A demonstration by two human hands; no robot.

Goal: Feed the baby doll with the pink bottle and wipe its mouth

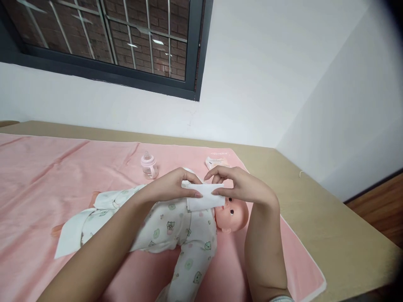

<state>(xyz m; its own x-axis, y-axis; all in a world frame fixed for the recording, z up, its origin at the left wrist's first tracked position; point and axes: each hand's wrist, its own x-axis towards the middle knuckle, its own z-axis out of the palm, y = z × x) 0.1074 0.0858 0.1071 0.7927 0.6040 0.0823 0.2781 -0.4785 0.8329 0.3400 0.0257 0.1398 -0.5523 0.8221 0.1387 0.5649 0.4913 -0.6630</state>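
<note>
A folded white wipe (204, 200) is stretched between my two hands, above the chest and chin of a baby doll (237, 214). My left hand (176, 184) pinches its left end, thumb on the near face. At the right end, my right hand (234, 182) grips it between thumb and fingers. The doll lies on its back with its head to the right, in a white outfit (170, 228) printed with green bears. Part of its face is hidden behind the wipe and my right hand.
A pink baby bottle (149, 165) stands behind the doll. Beyond my right hand lies a small soft packet (217, 162). A pink blanket (47, 184) covers much of the wooden table (315, 218). A white wall (252, 84) and a barred window (141, 37) rise behind.
</note>
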